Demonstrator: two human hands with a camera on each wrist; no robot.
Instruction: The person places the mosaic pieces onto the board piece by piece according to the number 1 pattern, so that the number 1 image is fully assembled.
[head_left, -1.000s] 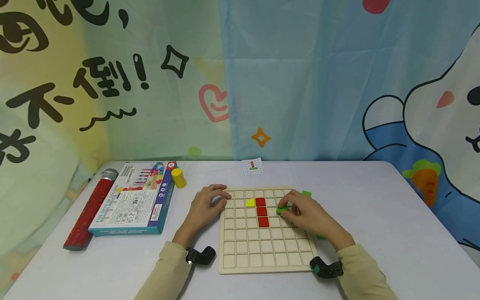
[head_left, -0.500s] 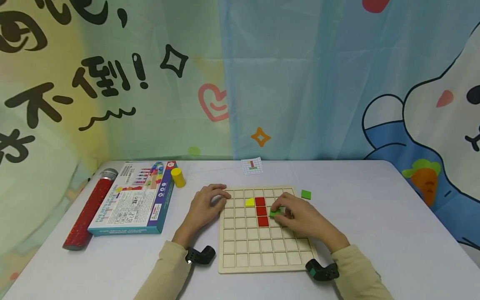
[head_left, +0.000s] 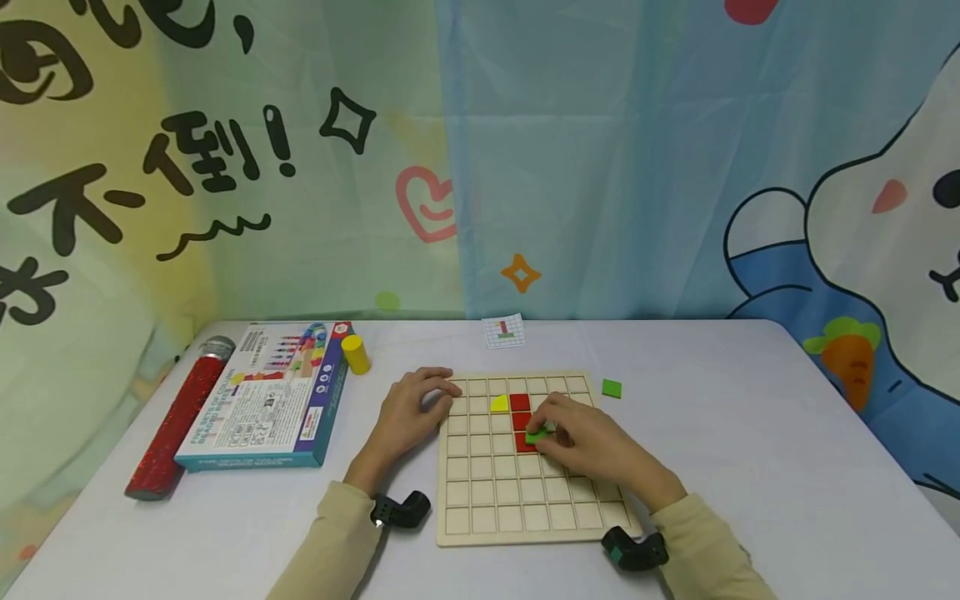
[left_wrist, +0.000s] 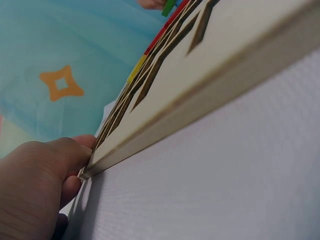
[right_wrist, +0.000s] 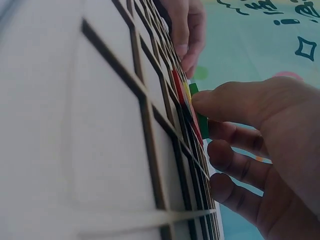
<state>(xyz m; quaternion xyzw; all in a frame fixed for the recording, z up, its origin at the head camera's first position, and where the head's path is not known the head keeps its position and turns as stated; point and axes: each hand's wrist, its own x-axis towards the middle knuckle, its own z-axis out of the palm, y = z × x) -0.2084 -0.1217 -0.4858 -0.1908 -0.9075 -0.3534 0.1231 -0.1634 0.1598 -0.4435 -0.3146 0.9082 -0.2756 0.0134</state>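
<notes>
A wooden grid board (head_left: 498,497) lies on the white table. My left hand (head_left: 408,417) holds its far left corner; in the left wrist view, thumb and fingers are at that corner. Between thumb and fingers of my right hand (head_left: 596,442) is a green square tile (head_left: 536,437), held over the lowest of the red tiles (head_left: 520,402). These red tiles form a column in the grid. A yellow piece (head_left: 499,403) with a curved edge sits left of the top red one. In the right wrist view the green tile (right_wrist: 202,126) is pinched close above the board.
Another green tile (head_left: 612,388) lies off the board's far right corner. Behind the board is a small pattern card (head_left: 504,332). To the left are a boxed set (head_left: 258,400), a red tube (head_left: 180,425) with a silver end and a yellow cylinder (head_left: 356,355). A printed curtain hangs behind.
My right hand has carried the green tile leftward and slightly nearer across the board, from the right-hand cells to the lowest red tile. The left hand has stayed at its corner.
</notes>
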